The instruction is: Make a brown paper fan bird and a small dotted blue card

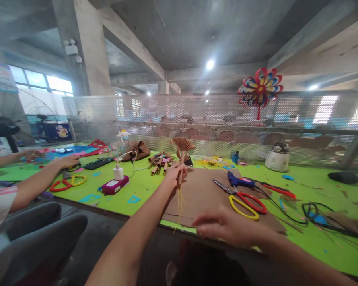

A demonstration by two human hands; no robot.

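Observation:
A brown paper craft with a pleated fan top and a rolled stem stands upright in my left hand, whose fingers wrap round the stem. Thin yellow strands hang from the stem's lower end. My right hand is slightly blurred over the table's front edge, with its fingers stretched out and nothing in them. Brown paper lies flat beneath both hands. On its right part rest scissors with red and yellow handles and a blue glue gun.
Rolled brown paper pieces lie behind my left hand. A magenta power strip with a white plug is to the left. At the far left a person's hand is near other scissors. Black cable coils at right.

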